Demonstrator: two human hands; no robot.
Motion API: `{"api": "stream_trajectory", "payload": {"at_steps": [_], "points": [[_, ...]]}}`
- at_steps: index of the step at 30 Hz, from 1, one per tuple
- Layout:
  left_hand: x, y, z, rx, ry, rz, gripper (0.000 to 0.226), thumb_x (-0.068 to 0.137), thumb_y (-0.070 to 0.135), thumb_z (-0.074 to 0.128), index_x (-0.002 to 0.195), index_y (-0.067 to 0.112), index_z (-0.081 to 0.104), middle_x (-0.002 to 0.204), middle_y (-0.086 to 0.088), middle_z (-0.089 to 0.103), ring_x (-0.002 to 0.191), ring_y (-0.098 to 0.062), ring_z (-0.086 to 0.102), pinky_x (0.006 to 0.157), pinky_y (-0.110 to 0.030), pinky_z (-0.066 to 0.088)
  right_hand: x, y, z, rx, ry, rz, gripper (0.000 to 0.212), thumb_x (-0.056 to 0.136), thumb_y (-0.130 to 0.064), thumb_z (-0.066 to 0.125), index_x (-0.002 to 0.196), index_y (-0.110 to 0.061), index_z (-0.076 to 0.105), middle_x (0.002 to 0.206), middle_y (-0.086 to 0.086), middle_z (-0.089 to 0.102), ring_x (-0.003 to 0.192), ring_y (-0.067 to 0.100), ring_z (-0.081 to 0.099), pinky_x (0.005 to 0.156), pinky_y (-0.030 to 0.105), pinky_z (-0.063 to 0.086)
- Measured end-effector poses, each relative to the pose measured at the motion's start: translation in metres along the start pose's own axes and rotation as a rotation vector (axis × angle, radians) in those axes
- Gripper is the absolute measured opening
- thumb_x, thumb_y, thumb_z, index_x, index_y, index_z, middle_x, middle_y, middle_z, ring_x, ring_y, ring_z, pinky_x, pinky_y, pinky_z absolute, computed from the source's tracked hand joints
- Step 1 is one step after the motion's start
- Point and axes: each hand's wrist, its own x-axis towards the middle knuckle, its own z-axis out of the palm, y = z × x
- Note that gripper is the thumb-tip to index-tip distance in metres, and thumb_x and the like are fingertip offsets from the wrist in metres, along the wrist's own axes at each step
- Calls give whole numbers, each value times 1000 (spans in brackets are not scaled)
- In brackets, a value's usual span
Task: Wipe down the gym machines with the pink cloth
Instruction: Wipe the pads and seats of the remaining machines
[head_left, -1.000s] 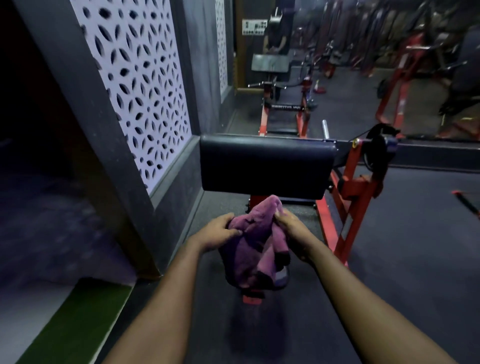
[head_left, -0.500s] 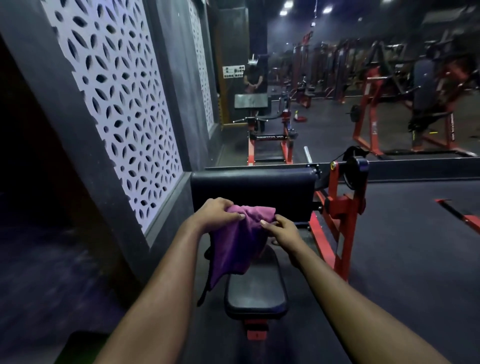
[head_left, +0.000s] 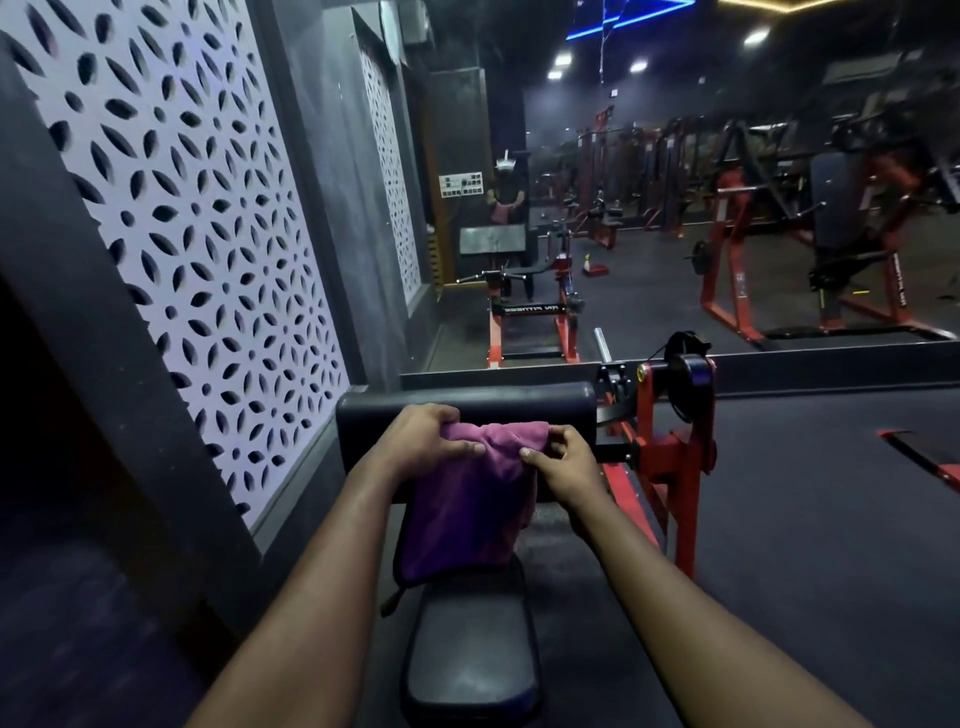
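The pink cloth (head_left: 470, 512) hangs spread out in front of me, held by its top edge. My left hand (head_left: 423, 441) grips the cloth's upper left corner and my right hand (head_left: 561, 462) pinches its upper right corner. Just behind the cloth is the black arm pad (head_left: 467, 402) of a red-framed gym machine (head_left: 675, 452). The machine's black seat (head_left: 470, 654) lies below the cloth's lower edge.
A perforated white wall panel (head_left: 197, 244) runs along the left. A large mirror (head_left: 675, 234) ahead reflects the machine, more red machines and a person holding the cloth. Dark rubber floor (head_left: 831, 519) stretches to the right, with a red frame piece (head_left: 919, 457) at its edge.
The view has tilted up. Both hands have shaken the bunched cloth open and raised it to the arm pad, holding it spread by the top corners.
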Motion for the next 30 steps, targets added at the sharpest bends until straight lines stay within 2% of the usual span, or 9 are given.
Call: {"api": "stream_trajectory", "payload": {"at_steps": [3,7,11,14,19,23,26,28,30], "points": [[24,14,14,-21,34,-41,53,73,53,86,66,14,51,64,1,49,62,-14,45,56,-28,33,32,-10,-29,3,-81,42,35,91,-7,73,121,-18,58,109,5,67,96,19,67,76,31,58],[54,29,34,-20,148,-150,73,56,75,80,69,9,54,62,0,54,59,-16,50,57,-34,42,74,-25,-76,-77,-233,46,15,91,-1,67,93,-14,72,85,4,71,77,14,64,63,22,52],[81,41,53,15,230,-261,69,54,80,79,70,16,59,64,2,64,65,-16,62,62,-36,52,113,-28,-112,-260,-429,48,17,83,-8,81,99,-13,77,97,15,75,84,19,70,75,31,60],[110,42,62,26,161,-272,68,57,74,83,70,13,56,65,3,63,67,-17,61,64,-36,51,140,-25,-126,-369,-495,64,6,89,-10,75,94,-13,76,87,6,74,78,12,67,65,19,52],[166,36,66,42,-142,-169,59,68,61,84,74,11,55,69,4,52,69,-13,49,58,-25,35,191,-9,-137,-368,-461,167,20,94,-9,64,77,-18,61,66,-5,56,62,11,50,56,26,40],[238,16,72,84,-280,-130,50,72,62,81,84,15,68,81,-1,64,86,-21,61,72,-31,45,243,-8,-137,-447,-393,142,21,92,-9,69,75,-18,61,60,-5,58,54,9,52,52,26,43],[297,2,94,122,-42,-162,41,77,52,82,99,20,70,102,-5,69,102,-25,63,84,-35,48,292,-1,-124,-430,-159,79,10,88,-10,74,85,-17,68,70,-1,67,64,14,63,54,25,52],[322,5,125,206,212,-204,32,88,43,73,115,26,66,119,-5,63,115,-28,55,93,-43,46,326,14,-115,-353,6,94,16,89,-5,71,102,-14,68,84,6,70,77,21,68,71,34,61],[334,12,164,184,193,-208,36,93,48,61,125,31,63,128,-6,57,124,-29,49,100,-50,40,348,33,-114,-349,124,168,25,91,-4,65,115,-10,67,96,11,70,91,26,68,90,41,58]]}}
